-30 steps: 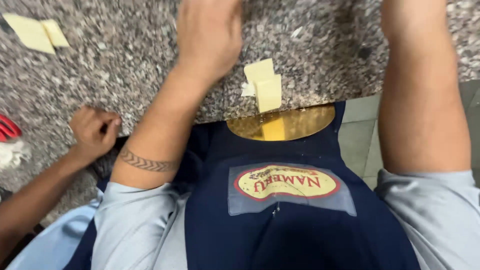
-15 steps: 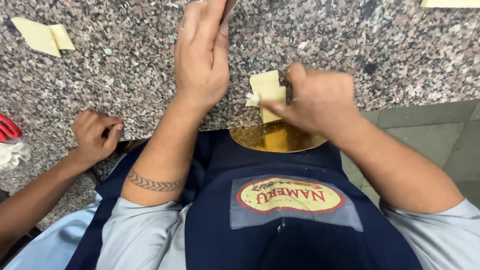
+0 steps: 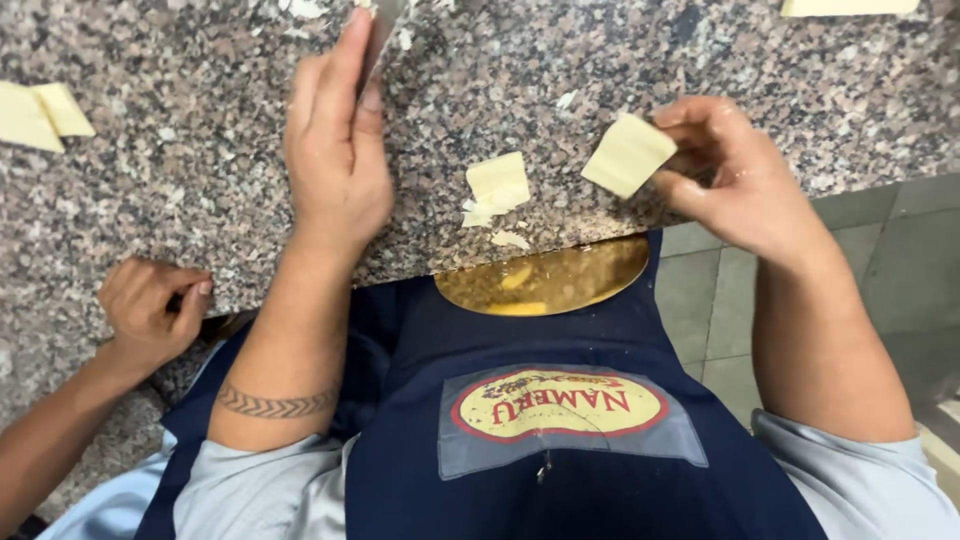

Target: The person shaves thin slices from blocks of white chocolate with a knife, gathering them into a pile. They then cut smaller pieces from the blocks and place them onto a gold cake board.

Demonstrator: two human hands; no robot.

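Right hand (image 3: 735,180) pinching pale dough square (image 3: 628,154), tilted corner-down; left hand (image 3: 338,150) gripping upright scraper (image 3: 385,25).

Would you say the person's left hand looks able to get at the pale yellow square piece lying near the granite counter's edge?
Probably yes: the piece lies just beside the left hand with bare counter between, though that hand holds a metal blade.

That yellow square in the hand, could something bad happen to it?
Maybe. The right hand pinches the yellow square only by one edge, so it could slip or tear. The loose pieces lie near the counter edge and might drop. The left hand presses a thin metal tool, which may nick fingers.
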